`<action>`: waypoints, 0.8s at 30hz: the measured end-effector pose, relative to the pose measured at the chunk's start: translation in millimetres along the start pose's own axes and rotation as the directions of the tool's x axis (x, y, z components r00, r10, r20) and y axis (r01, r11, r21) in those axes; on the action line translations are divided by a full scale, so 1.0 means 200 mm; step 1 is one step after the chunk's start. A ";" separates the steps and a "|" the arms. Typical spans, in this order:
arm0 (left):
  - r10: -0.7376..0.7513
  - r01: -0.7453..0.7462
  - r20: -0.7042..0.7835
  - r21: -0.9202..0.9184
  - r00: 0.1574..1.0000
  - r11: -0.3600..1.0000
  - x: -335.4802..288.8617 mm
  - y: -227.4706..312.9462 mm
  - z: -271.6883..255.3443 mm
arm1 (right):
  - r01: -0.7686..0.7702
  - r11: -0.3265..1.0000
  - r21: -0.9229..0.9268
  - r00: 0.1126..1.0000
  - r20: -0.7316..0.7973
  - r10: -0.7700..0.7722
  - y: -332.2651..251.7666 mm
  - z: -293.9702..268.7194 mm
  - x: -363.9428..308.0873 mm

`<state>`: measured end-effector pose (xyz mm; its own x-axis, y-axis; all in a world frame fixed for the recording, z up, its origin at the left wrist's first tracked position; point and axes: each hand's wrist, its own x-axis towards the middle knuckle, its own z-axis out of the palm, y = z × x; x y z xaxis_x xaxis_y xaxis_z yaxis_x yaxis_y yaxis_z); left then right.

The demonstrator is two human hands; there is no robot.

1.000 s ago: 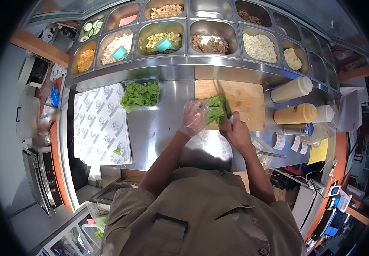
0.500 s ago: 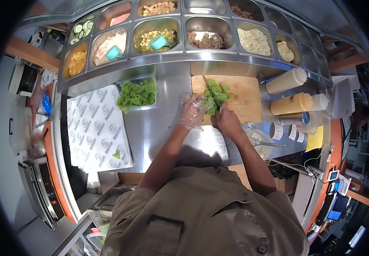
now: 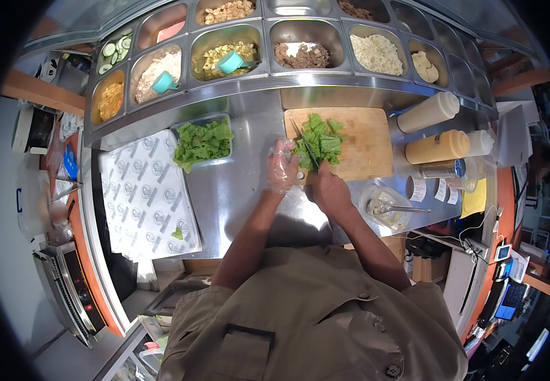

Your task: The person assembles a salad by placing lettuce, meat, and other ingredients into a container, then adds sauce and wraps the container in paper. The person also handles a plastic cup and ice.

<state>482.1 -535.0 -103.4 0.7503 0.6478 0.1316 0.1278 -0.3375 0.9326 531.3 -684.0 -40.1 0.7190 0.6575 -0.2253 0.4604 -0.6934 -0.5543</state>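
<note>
Chopped green lettuce (image 3: pixel 323 141) lies on the left half of a wooden cutting board (image 3: pixel 371 149). My right hand (image 3: pixel 331 189) is closed round the handle of a knife (image 3: pixel 305 143) at the board's near edge. Its blade slants away to the far left, through the lettuce. In a clear plastic glove, my left hand (image 3: pixel 282 168) is at the board's left edge, its partly bent fingers against the lettuce just left of the blade. Further left, a clear container (image 3: pixel 231 141) is filled with lettuce leaves (image 3: pixel 202 141).
Patterned paper sheets (image 3: pixel 144 197) with a lettuce scrap (image 3: pixel 177 233) lie at left. Metal food pans (image 3: pixel 308 74) line the far side, two holding turquoise scoops (image 3: pixel 230 61). Squeeze bottles (image 3: pixel 437 148) lie right of the board; nearer is a tub (image 3: pixel 389 219) with a utensil.
My left hand has drawn back slightly leftward, its fingers pointing more away from me. My right hand and the knife have shifted a little left and nearer. More lettuce now shows right of the blade.
</note>
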 end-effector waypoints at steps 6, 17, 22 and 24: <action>0.049 -0.056 -0.029 -0.354 0.998 0.933 0.02 0.01 -0.08 | -0.095 0.967 0.235 0.995 0.063 0.082 -0.03 -0.19 0.02; 0.426 -0.578 0.390 0.544 0.816 0.608 0.20 0.21 0.36 | -0.251 0.811 0.528 0.909 -0.160 0.385 0.26 -0.26 -0.26; 0.432 -0.663 0.561 0.311 0.706 0.681 0.26 0.11 0.28 | -0.241 0.732 0.638 0.919 -0.093 0.383 0.28 -0.17 -0.27; 0.399 -0.588 0.550 0.219 0.734 0.779 0.26 0.14 0.10 | -0.227 0.669 0.708 0.911 -0.088 0.402 0.29 -0.15 -0.26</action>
<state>538.1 -524.1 -76.3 0.9583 -0.0350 0.2837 -0.1992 -0.7934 0.5752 535.6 -767.1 -36.1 0.8860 0.2948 -0.3580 -0.2238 -0.4045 -0.8867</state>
